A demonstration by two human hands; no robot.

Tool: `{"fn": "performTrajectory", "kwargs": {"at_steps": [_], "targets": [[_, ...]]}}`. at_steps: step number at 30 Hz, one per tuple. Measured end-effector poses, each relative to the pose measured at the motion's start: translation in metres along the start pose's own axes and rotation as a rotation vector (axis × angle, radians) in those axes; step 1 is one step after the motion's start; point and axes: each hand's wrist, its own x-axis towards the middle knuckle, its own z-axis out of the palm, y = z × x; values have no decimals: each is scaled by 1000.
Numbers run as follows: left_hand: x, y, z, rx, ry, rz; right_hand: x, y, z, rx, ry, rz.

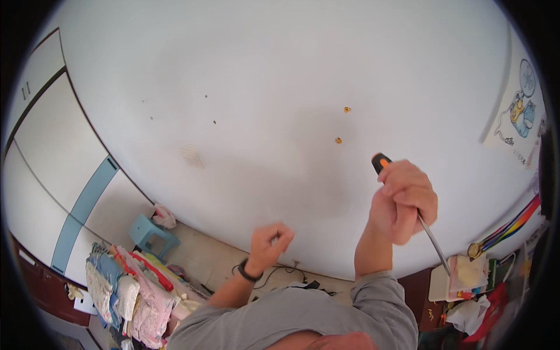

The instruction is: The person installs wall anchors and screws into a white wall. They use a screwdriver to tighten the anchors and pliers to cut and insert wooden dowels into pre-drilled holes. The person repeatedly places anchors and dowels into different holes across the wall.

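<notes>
My right hand (pixel 406 198) is raised in front of the white wall, its fingers wrapped round a screwdriver (pixel 433 240). The black and orange handle pokes out above the fist, while the metal shaft slants down to the right. Lower and toward the middle, my left hand (pixel 269 248) has its fingers curled in; anything held in them is hidden. A dark band circles that wrist. Left of the handle, an upper yellow-orange wall plug (pixel 347 109) and a lower wall plug (pixel 338 140) sit in the wall. Neither hand touches them.
Small dark holes (pixel 214 122) and a pale switch plate (pixel 191 156) mark the wall farther left. A blue stool (pixel 153 236) and piled clothes (pixel 146 306) stand lower left, beside a wardrobe (pixel 46 169). Cables (pixel 286 268) lie on the floor. A cluttered table (pixel 438 283) is lower right.
</notes>
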Motion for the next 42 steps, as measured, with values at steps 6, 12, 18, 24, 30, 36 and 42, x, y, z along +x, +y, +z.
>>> {"fn": "performTrajectory", "kwargs": {"at_steps": [6, 12, 18, 24, 30, 36, 42], "targets": [[-119, -110, -52, -146, 17, -705, 6, 66, 22, -112, -33, -78], [-126, -148, -103, -253, 29, -836, -7, 74, 30, -216, 71, -255], [-74, -144, -117, -259, -64, -745, -10, 85, 39, -400, 115, -278], [-73, -152, -118, -312, -125, -778, -14, 66, 43, -303, 94, -338], [-68, -152, -124, -306, -91, -814, -3, 94, 52, -365, 150, -293], [-71, -158, -130, -297, -82, -788, -11, 96, 50, -378, 191, -292], [-68, -154, -132, -315, -99, -794, -12, 66, 53, -342, 151, -389]]}}
